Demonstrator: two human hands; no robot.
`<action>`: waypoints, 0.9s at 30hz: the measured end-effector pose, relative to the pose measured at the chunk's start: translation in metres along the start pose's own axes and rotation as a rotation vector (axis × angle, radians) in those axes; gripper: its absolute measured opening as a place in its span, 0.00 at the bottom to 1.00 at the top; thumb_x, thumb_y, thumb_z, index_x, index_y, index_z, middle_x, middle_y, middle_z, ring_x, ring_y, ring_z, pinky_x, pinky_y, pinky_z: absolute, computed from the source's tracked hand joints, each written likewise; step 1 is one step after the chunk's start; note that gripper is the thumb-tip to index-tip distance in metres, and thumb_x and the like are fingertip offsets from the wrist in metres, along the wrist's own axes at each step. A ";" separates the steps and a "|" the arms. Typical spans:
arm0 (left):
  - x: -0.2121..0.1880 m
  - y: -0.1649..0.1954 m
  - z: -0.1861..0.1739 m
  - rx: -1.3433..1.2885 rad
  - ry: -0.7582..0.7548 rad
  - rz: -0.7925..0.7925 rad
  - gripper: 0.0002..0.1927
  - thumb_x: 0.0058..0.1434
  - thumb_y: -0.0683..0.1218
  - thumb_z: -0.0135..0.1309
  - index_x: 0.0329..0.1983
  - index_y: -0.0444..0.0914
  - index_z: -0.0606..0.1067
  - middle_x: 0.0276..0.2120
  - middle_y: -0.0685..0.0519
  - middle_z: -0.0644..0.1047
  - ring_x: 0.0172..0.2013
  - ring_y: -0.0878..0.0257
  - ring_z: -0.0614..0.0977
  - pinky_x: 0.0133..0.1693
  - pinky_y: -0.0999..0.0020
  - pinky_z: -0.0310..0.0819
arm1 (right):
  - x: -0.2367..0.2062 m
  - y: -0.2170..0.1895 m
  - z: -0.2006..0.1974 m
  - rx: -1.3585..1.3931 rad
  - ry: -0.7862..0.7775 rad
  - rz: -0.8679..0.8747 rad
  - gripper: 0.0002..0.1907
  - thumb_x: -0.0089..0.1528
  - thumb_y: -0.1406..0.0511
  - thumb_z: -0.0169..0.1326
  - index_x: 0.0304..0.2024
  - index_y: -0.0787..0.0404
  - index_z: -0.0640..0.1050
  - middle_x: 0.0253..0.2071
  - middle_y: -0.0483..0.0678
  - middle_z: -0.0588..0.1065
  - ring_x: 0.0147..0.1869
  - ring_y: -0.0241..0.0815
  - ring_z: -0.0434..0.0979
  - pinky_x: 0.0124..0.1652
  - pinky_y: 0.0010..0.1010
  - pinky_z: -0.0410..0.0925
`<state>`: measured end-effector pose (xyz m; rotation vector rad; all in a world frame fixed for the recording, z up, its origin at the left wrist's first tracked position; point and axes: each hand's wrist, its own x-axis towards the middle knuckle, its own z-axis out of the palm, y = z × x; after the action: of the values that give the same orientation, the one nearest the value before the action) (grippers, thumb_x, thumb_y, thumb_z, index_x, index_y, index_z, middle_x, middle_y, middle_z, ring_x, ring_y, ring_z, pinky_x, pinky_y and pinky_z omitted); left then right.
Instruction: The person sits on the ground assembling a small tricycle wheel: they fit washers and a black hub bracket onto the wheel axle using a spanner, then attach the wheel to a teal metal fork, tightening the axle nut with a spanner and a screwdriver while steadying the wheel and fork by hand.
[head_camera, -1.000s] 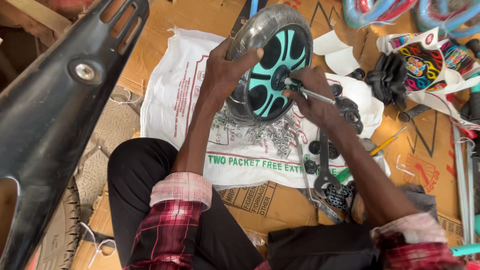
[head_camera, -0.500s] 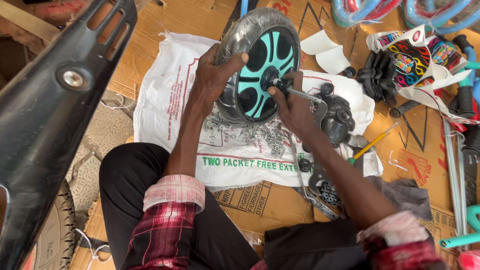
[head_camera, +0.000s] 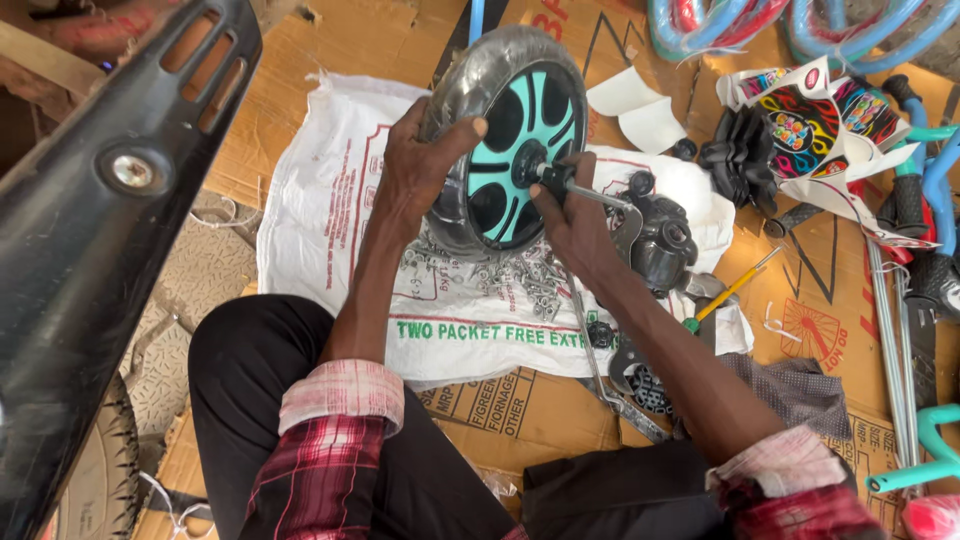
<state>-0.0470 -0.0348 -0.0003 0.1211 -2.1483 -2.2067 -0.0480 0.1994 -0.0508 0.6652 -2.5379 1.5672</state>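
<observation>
A small wheel (head_camera: 500, 150) with a black tyre and teal spokes stands tilted on a white woven sack (head_camera: 330, 200). My left hand (head_camera: 420, 165) grips the tyre's left edge, thumb over the rim. My right hand (head_camera: 570, 215) pinches the black hub part on the metal axle (head_camera: 600, 195) that sticks out of the wheel's centre. Several small nuts and bolts (head_camera: 520, 275) lie on the sack just below the wheel.
A black plastic guard (head_camera: 110, 230) fills the left. Black wheel parts (head_camera: 660, 245), a yellow screwdriver (head_camera: 725, 295) and a wrench (head_camera: 610, 385) lie to the right on cardboard (head_camera: 480, 400). Sticker sheets (head_camera: 810, 125), black grips (head_camera: 740, 150) and blue frame tubes (head_camera: 940, 170) crowd the far right.
The wheel has stayed upright in my left hand. My right hand has shifted slightly along the axle at the hub; the view has drifted a little.
</observation>
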 end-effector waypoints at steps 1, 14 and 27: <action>-0.001 0.002 0.000 -0.004 0.004 -0.012 0.38 0.46 0.66 0.61 0.54 0.38 0.76 0.38 0.48 0.80 0.42 0.57 0.82 0.44 0.57 0.77 | -0.002 -0.003 0.002 -0.057 0.005 0.032 0.19 0.72 0.64 0.53 0.57 0.63 0.58 0.40 0.56 0.74 0.42 0.49 0.76 0.41 0.41 0.69; -0.007 0.007 0.003 0.009 0.020 -0.051 0.35 0.50 0.63 0.61 0.55 0.38 0.76 0.39 0.49 0.80 0.41 0.60 0.83 0.41 0.64 0.78 | -0.005 -0.009 -0.019 0.719 -0.020 0.460 0.20 0.62 0.68 0.61 0.56 0.55 0.72 0.46 0.41 0.72 0.47 0.33 0.73 0.48 0.29 0.71; -0.002 0.003 -0.001 -0.029 -0.013 0.030 0.37 0.50 0.64 0.61 0.55 0.35 0.76 0.39 0.48 0.81 0.41 0.60 0.83 0.42 0.66 0.78 | 0.032 -0.031 -0.055 -0.196 -0.332 -0.095 0.26 0.57 0.66 0.67 0.53 0.63 0.70 0.48 0.47 0.74 0.52 0.37 0.74 0.51 0.31 0.68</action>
<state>-0.0454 -0.0356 0.0026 0.0734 -2.1094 -2.2273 -0.0726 0.2256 0.0105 1.0793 -2.7909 1.2449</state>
